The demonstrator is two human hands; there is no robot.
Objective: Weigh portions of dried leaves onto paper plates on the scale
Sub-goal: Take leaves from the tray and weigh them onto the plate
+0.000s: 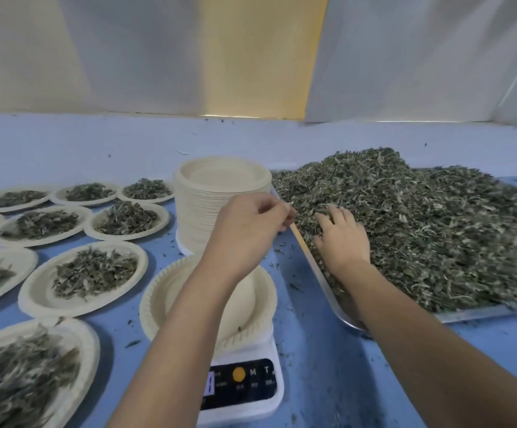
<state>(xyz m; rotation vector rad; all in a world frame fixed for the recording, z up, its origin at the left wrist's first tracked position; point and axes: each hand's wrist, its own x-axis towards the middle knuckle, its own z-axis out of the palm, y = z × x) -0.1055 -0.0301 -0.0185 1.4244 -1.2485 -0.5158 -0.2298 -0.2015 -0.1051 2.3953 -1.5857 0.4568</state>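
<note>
A large heap of dried leaves [420, 223] fills a metal tray [473, 312] on the right. My right hand [342, 239] lies on the heap's left side, fingers spread and dug into the leaves. My left hand [248, 223] hovers at the tray's left edge with its fingers loosely curled, and I cannot tell whether it holds anything. Below it an almost empty paper plate [158, 301] sits on a white digital scale [244, 393]; my left forearm crosses over the plate.
A tall stack of empty paper plates [220, 186] stands behind the scale. Several plates with leaf portions [93, 273] cover the blue table [328, 366] on the left. Loose leaf bits lie scattered around. A pale wall rises behind.
</note>
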